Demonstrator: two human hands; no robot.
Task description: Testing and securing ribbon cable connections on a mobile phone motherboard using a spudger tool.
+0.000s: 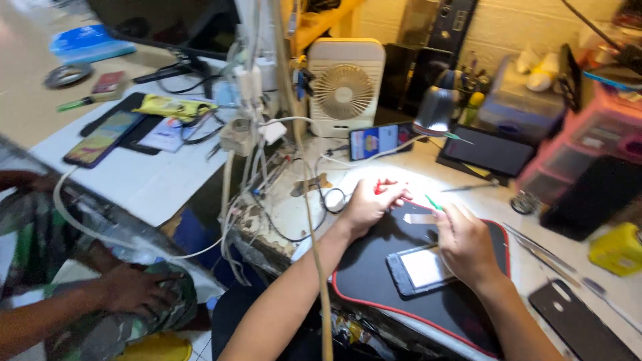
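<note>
The left hand point(366, 204) rests at the far edge of a black mat point(374, 274) with red trim, its fingers curled together around a small red tool point(386, 188) that pokes out above the knuckles. The right hand point(465, 241) lies over the middle of the mat, back of the hand up; a thin green tool point(433, 202) sticks out just above it, but whether the fingers are clamped on it cannot be told. A phone point(418, 269) lies flat on the mat, screen pale, touching or just under the right hand's heel. A small pale strip point(419, 218) sits on the mat between the two hands.

The mat lies on a cluttered counter point(468, 194). Beyond it stand a white fan point(345, 87), a lit phone point(380, 140) propped upright, and a lamp point(436, 110) shining down on the left hand. A dark tablet point(488, 152) lies to the right of the lamp. Tweezers point(535, 244) and a black phone cover point(578, 324) lie right of the mat; pink drawers point(588, 140) stand further back. At the left, another person's hand point(137, 287) rests on a knee.
</note>
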